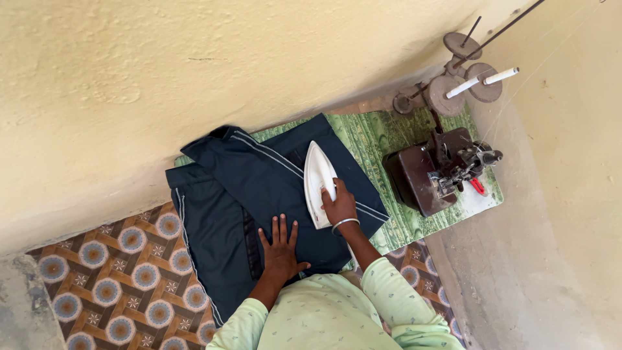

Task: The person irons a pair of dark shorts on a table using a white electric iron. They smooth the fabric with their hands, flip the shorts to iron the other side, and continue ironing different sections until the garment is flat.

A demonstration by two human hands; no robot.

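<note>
Right hand is closed around the handle of a white iron, fingers wrapped over it; silver bangle on that wrist. Iron sits soleplate-down on a dark navy garment, tip pointing toward the wall, body lying over the garment's right half, near its right edge.

Left hand is fully open, palm flat, fingers spread, pressing on the garment just left of the iron and nearer the person. It holds nothing. The two hands are close but not touching.

Garment is folded in layers, with pale stripe piping along its seams. It covers the left end of the surface, which carries a green patterned cover; the garment's left and near parts hang past the surface edge over the floor, which has brown tiles with round blue-grey medallions.

At the right end of the surface: a small dark brown sewing machine with a red part on its near side, well apart from the iron. Behind it, at the far right corner, a stand of round thread discs with a white spool on a rod.

Person's sleeves are pale green. Yellow plaster wall runs along the far edge.
</note>
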